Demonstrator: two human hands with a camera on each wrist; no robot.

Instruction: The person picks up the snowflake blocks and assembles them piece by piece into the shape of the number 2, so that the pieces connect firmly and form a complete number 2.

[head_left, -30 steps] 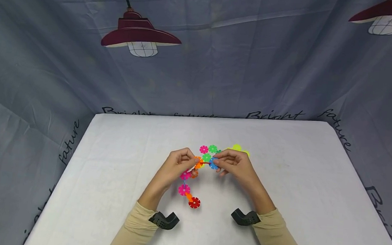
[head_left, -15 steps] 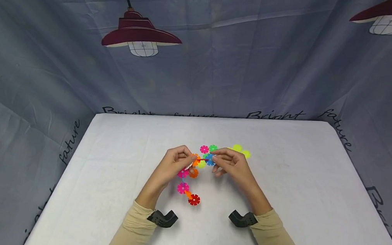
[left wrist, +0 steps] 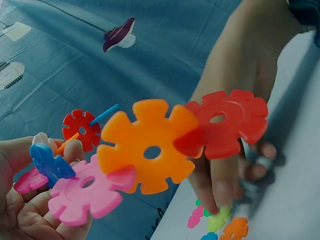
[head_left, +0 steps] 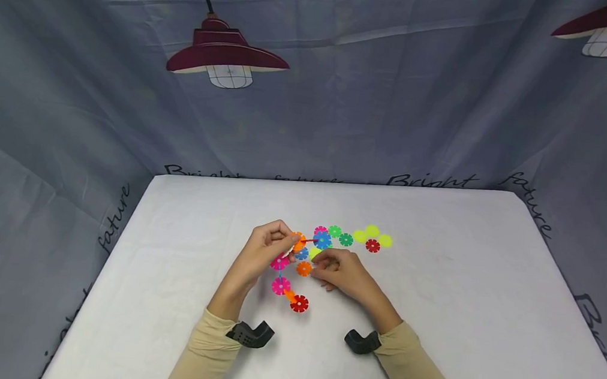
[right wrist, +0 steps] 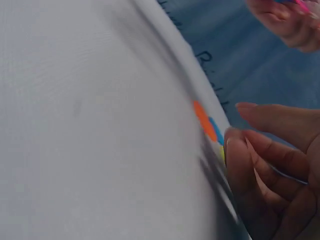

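Note:
My left hand pinches a chain of interlocked plastic flower discs, raised off the table. In the left wrist view, an orange disc joins a pink disc and a red disc. In the head view, a blue disc ends the chain's upper right, while a red disc ends its lower part. My right hand hovers low beside a loose orange disc. Its thumb and fingers are apart, with nothing seen between them in the right wrist view.
Loose discs lie behind the hands: a blue disc, green discs, yellow discs and a red disc. The white table meets a grey printed curtain at the back.
My right hand has let go of the chain's blue disc and moved down beside the loose orange disc. My left hand, still holding the chain, has shifted slightly left and up.

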